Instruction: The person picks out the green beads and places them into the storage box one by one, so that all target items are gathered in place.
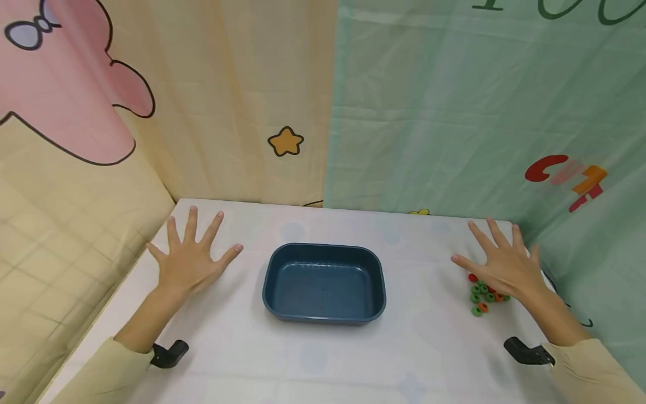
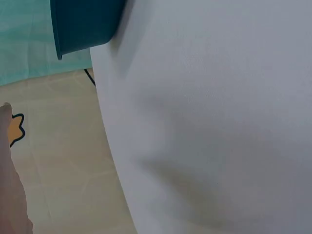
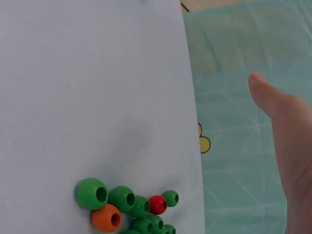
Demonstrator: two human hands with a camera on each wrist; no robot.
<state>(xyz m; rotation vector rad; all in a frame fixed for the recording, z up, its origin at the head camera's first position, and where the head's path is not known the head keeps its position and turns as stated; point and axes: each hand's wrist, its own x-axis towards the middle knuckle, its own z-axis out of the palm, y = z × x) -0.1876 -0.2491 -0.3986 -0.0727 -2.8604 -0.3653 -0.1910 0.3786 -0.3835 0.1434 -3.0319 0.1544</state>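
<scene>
You are holding both hands flat and well apart, fingers straight and spread, with the blue tray (image 1: 323,287) sitting between them on the white bench (image 1: 313,373). Neither hand is gripping anything. Your left hand (image 1: 188,265) is hanging to the left of the tray, its thumb pointing towards the tray's left end. Your right hand (image 1: 510,270) is hanging to the right of the tray, with a wider gap between its thumb and the tray's right end. Judging by the shadows, both hands are hovering above the surface, though you are not showing how high.

The beads (image 1: 483,289) are lying in a loose cluster to the right of the tray, about level with its middle. Green, red and orange ones are crowding together there, and the right wrist view is showing holes in them. Your right hand is partly covering the cluster in the head view, so their exact number is staying unclear.

The key relation is running sideways: the tray's long axis is stretching left to right, roughly pointing at the beads. Your right hand is lying far nearer the beads; your left is lying nearer the tray.
</scene>
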